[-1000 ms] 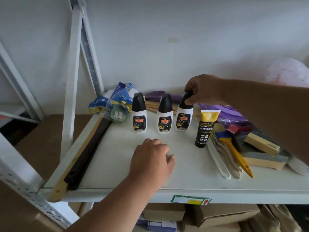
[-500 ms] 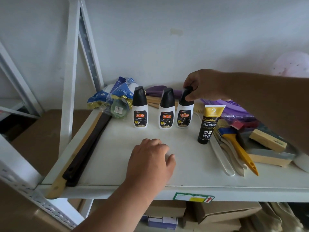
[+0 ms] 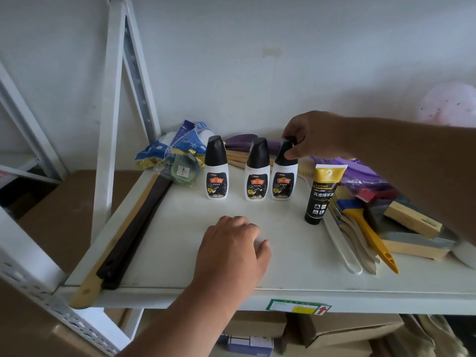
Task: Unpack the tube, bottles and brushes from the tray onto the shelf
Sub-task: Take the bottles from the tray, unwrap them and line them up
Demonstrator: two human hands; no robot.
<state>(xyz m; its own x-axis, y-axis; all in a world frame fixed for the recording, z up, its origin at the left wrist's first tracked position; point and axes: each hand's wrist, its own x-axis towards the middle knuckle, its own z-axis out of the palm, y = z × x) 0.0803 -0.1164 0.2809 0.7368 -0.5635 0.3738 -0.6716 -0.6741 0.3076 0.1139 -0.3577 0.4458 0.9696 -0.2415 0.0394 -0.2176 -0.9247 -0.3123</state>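
Observation:
Three white bottles with black caps stand in a row on the white shelf (image 3: 164, 243): left bottle (image 3: 217, 176), middle bottle (image 3: 257, 179), right bottle (image 3: 283, 180). My right hand (image 3: 313, 139) pinches the black cap of the right bottle. A black and yellow tube (image 3: 320, 194) stands upright just right of the bottles. Brushes lie at the right, among them a yellow-handled brush (image 3: 365, 228) and a wooden block brush (image 3: 412, 220). My left hand (image 3: 229, 251) rests palm down on the shelf in front of the bottles, fingers curled, holding nothing.
A long wooden stick and dark shoehorns (image 3: 128, 228) lie along the shelf's left edge. Blue and gold packets (image 3: 177, 155) sit at the back left, purple items (image 3: 242, 143) behind the bottles. A white upright post (image 3: 108, 124) stands left. Cardboard boxes (image 3: 329, 331) fill the level below.
My right hand has slid the right bottle leftward, closer to the middle bottle. My left hand has stayed on the shelf.

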